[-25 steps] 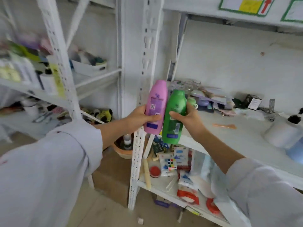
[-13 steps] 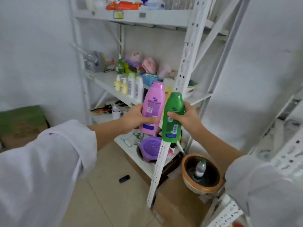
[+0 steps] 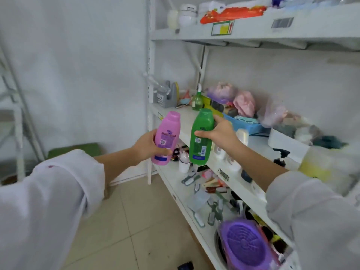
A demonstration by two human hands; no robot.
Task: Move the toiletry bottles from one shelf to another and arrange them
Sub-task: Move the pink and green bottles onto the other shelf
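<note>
**Two bottles in hand, middle shelf up and right of them**

The pink bottle (image 3: 167, 138) is gripped by the left hand (image 3: 149, 148), fingers wrapped round its lower half, at frame centre-left. The green bottle (image 3: 201, 136) is gripped by the right hand (image 3: 220, 133), thumb across the label, fingers curled behind, just right of the pink one. The bottles are held apart, not touching. Both long axes run near vertical, caps up, tilted slightly right.

Key relation: the middle shelf (image 3: 259, 142) lies up and to the right of both bottles. The green bottle is seen against the shelf's front edge, so the right hand is judged nearer. A bare patch of shelf is seen between the green pump bottle (image 3: 197, 101) and the blue tray (image 3: 246, 123); small white bottles (image 3: 221, 152) are partly hidden behind the right hand.

Likely next: green set down first, upright, then pink beside it.
</note>
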